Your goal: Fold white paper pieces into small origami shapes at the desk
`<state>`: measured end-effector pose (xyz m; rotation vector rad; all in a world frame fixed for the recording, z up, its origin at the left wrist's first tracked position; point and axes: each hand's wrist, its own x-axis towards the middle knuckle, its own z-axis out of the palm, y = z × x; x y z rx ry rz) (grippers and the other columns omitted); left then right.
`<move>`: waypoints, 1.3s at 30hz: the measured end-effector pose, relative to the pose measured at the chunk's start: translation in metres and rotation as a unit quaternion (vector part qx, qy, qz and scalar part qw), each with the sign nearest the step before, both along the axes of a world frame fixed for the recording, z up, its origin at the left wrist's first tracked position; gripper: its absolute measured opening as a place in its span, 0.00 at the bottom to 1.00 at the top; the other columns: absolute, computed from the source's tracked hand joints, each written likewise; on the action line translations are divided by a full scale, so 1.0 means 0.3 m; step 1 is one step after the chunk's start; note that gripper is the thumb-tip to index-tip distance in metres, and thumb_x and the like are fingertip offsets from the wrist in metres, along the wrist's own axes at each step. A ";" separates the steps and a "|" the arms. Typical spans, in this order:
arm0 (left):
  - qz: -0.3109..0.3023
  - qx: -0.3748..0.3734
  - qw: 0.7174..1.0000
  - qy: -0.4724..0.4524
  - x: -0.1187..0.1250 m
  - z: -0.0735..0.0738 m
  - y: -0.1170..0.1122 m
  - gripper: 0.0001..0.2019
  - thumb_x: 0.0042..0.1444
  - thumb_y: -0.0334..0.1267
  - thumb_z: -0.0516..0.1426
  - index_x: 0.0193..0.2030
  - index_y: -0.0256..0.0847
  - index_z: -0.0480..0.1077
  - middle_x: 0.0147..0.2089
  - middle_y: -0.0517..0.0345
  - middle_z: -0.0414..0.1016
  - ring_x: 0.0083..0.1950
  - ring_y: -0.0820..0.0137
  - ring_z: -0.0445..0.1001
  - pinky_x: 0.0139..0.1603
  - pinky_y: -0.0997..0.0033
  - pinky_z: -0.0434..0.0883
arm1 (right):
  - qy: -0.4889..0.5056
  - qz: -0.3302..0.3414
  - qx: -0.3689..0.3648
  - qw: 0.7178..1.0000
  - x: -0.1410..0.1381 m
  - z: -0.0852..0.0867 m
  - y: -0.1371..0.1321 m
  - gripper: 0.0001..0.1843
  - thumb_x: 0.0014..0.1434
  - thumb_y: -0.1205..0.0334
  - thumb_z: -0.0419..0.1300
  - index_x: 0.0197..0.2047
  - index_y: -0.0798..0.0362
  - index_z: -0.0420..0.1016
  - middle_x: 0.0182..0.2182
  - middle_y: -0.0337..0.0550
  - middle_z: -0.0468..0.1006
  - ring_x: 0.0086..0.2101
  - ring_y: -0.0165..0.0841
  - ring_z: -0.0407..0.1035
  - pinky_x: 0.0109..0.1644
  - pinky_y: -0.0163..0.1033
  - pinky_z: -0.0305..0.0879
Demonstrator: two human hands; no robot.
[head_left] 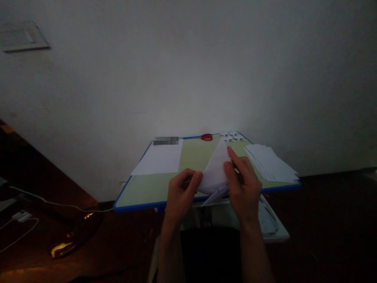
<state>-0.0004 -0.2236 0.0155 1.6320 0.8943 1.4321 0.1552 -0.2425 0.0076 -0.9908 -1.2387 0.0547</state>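
Observation:
A sheet of white paper (216,167), folded into a pointed triangular shape, is held up over the front edge of the table. My left hand (183,191) pinches its lower left corner between thumb and fingers. On the other side, my right hand (244,181) grips the right edge, thumb in front and index finger near the top. Several folded layers and a loose flap hang at the paper's lower edge. Both hands are closed on the same paper, and the fingers behind it are partly hidden.
The small table (147,192) has a pale green top and blue rim. White paper (160,159) lies at left, a stack of sheets (272,163) at right. Red-handled scissors (206,137) and several white paper cut-outs (232,136) lie along the back, near the wall (188,70).

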 end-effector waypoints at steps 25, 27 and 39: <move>0.035 0.011 0.998 0.050 -0.014 -0.014 0.022 0.19 0.68 0.50 0.55 0.29 0.40 0.67 0.25 0.66 0.61 0.25 0.75 0.59 0.24 0.76 0.57 | -0.093 0.099 -0.016 0.991 0.009 0.004 0.012 0.23 0.71 0.67 0.57 0.66 0.45 0.72 0.37 0.38 0.70 0.35 0.30 0.66 0.39 0.37 0.66; 0.065 0.022 0.997 0.046 -0.009 -0.014 0.024 0.21 0.69 0.51 0.53 0.28 0.41 0.65 0.24 0.66 0.60 0.25 0.75 0.58 0.24 0.76 0.58 | -0.110 0.132 -0.020 0.985 0.003 0.001 0.014 0.22 0.71 0.67 0.57 0.67 0.47 0.72 0.37 0.38 0.70 0.35 0.30 0.67 0.39 0.36 0.66; 0.203 0.065 0.972 0.098 -0.014 -0.029 0.037 0.18 0.68 0.48 0.53 0.29 0.42 0.65 0.22 0.65 0.66 0.25 0.73 0.63 0.27 0.74 0.58 | -0.151 0.217 -0.038 0.964 -0.043 -0.010 0.012 0.23 0.72 0.66 0.55 0.68 0.48 0.70 0.38 0.40 0.72 0.39 0.31 0.69 0.45 0.37 0.70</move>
